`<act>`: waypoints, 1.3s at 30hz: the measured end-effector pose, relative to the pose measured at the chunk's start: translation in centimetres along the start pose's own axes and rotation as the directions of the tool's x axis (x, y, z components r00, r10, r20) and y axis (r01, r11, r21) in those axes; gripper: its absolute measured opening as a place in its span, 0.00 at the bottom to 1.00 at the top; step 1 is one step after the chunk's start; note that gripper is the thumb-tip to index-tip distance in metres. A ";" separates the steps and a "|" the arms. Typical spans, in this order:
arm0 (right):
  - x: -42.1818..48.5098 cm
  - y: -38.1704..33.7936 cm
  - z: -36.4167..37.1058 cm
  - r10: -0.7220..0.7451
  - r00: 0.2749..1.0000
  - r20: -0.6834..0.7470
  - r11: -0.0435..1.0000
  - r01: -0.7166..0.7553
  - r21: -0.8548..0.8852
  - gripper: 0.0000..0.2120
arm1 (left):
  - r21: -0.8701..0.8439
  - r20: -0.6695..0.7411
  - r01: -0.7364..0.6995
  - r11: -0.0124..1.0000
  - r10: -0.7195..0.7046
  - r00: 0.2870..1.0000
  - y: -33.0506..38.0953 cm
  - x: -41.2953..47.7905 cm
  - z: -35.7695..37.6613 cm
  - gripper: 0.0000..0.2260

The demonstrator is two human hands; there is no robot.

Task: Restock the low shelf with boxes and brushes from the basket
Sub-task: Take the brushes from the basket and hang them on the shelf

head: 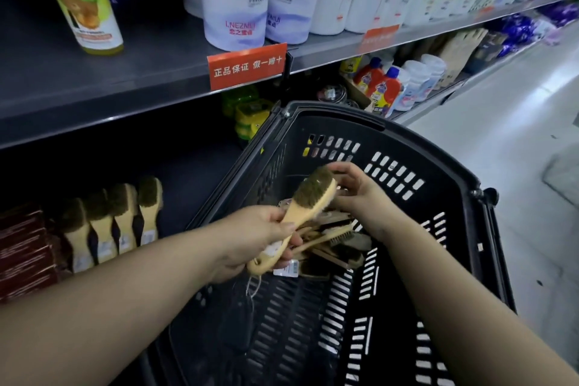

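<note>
A wooden brush [308, 197] with tan bristles is held above the black plastic basket [416, 166]. My left hand [250, 235] grips its handle near the tagged end. My right hand [357, 188] touches the brush's bristle head from the far side, fingers curled. Below them, a pile of more wooden brushes [332, 244] lies in the basket. On the low shelf at the left, several brushes [116, 219] stand upright in a row, beside stacked dark red boxes [25, 247].
A grey upper shelf [94, 81] with an orange label [247, 67] juts out above the low shelf. It carries white refill pouches [238, 0] and a yellow-green bottle [81, 0]. Green sponges [247, 116] and bottles [382, 88] sit further along. Pale floor lies to the right.
</note>
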State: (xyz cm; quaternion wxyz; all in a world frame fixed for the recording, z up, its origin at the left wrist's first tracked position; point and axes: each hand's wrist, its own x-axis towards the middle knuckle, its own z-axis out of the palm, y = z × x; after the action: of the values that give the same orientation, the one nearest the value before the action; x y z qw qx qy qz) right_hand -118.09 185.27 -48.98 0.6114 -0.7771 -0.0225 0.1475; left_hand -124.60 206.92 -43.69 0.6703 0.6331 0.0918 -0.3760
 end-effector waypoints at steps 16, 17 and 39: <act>5.3 12.3 -0.7 0.276 0.881 -0.384 0.363 -0.466 -0.807 0.20 | 0.195 -0.100 0.020 0.981 0.000 0.995 -3.1 2.0 -1.2 0.12; 5.1 12.2 -0.6 0.305 0.877 -0.372 0.362 -0.468 -0.806 0.20 | 0.182 -0.097 0.009 0.983 0.009 0.995 -3.0 1.9 -1.1 0.12; 1.1 1.1 -0.3 0.070 0.914 0.401 0.936 -0.199 0.292 0.22 | 0.206 -0.084 -0.002 0.979 0.020 0.996 -2.1 0.5 -0.3 0.25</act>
State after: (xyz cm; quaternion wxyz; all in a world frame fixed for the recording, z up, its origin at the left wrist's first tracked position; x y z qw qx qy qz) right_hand -117.16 184.91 -50.18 0.7033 -0.6207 -0.0629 0.3408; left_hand -125.43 207.20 -45.67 0.5988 0.7150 0.0774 -0.3524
